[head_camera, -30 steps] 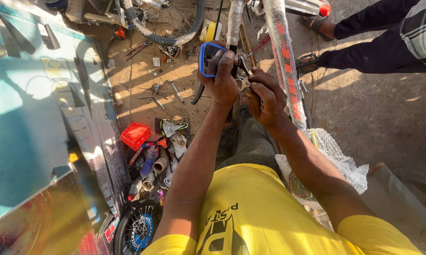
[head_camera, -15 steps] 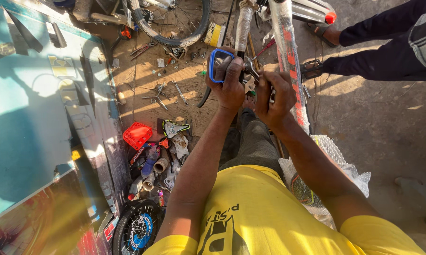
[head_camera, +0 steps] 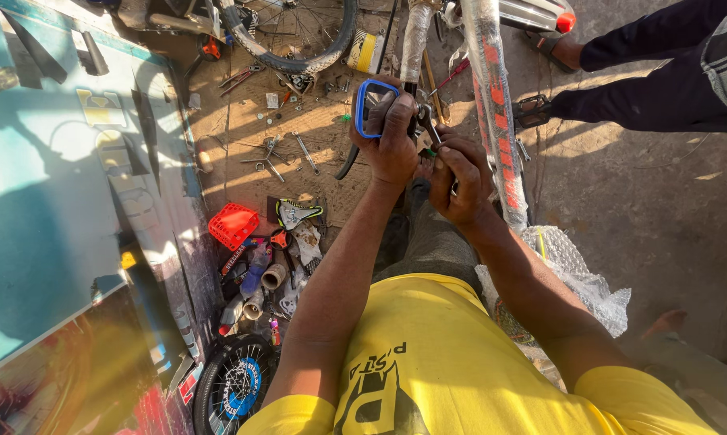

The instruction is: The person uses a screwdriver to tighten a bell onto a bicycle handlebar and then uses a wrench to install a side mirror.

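Left hand (head_camera: 393,138) is closed around a blue-rimmed rectangular part (head_camera: 369,106), held against the wrapped bicycle frame tube (head_camera: 496,121). Right hand (head_camera: 458,179) sits just beside it, fingers (head_camera: 444,157) curled tight on a small dark metal fitting (head_camera: 424,125); what exactly they pinch cannot be told. Risk noted: the fitting is small and both grips crowd one spot, so a slip could drop it into the loose spanners (head_camera: 305,151) and scattered parts on the dirt floor (head_camera: 653,217). A nearby person's leg (head_camera: 645,97) stands close to the frame and could jolt it.
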